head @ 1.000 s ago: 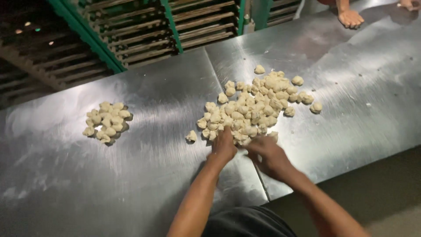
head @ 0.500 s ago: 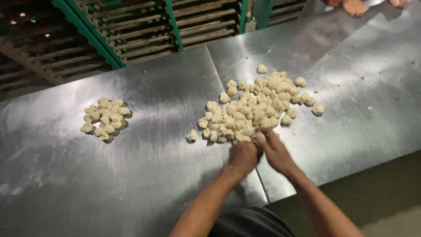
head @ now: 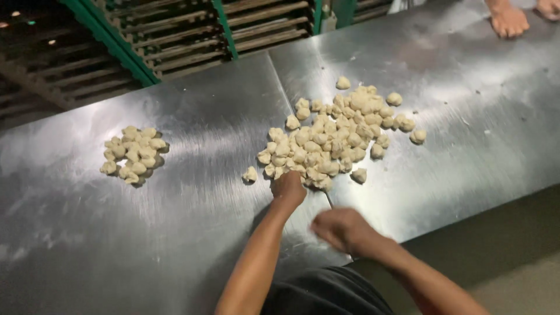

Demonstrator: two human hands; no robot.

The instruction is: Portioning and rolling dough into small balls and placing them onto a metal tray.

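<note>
Commercial bakery or food-production floor, not a home kitchen. Indicated by a long stainless-steel worktable [head: 146,233] made of sheet panels joined at a visible seam, dusted with pale smears. Confirmed by bulk portioning: a large heap of dough pieces [head: 335,137] near the table centre and a smaller heap [head: 133,154] well apart to one side. Further indicated by green-framed racks [head: 175,35] with stacked slatted shelves directly behind the table, of the tray-storage type. Shared workstation shown by another person's hand [head: 509,21] resting on the far end of the same surface. Dim, utilitarian surroundings; bare floor beside the table.
</note>
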